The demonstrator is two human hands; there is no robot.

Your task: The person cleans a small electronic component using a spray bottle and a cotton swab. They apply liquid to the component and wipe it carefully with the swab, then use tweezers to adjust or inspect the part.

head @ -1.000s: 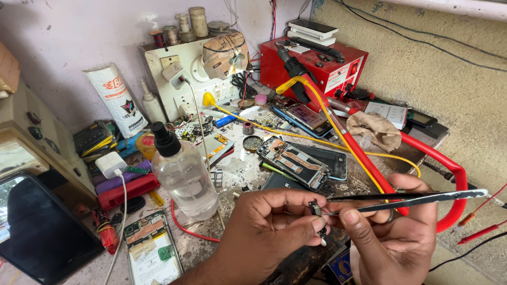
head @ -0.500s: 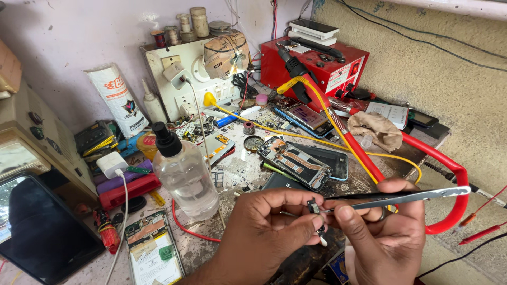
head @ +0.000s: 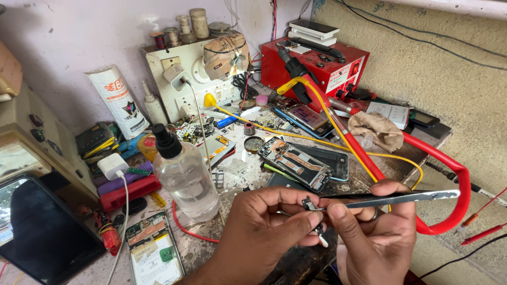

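Observation:
My left hand (head: 266, 229) pinches a tiny dark electronic part (head: 310, 202) between thumb and fingers, low in the middle of the view. My right hand (head: 377, 237) grips metal tweezers (head: 393, 198), whose tips meet that small part while the long end points right. A small white-tipped piece (head: 320, 238) sticks out below my fingers. Both hands hover over the front of the cluttered workbench (head: 243, 169), just in front of an opened phone (head: 296, 162) with its board exposed.
A clear plastic bottle (head: 185, 177) with a black cap stands left of my hands. A red cable (head: 449, 174) loops at the right. A red power supply (head: 317, 66), a switchboard (head: 198, 74), a cloth (head: 377, 129) and several opened phones crowd the bench. A dark tablet (head: 37, 232) lies at the far left.
The tweezers have tilted slightly, their long end dropping and drawing in to the left. My hands stay together on the small part; nothing else has moved.

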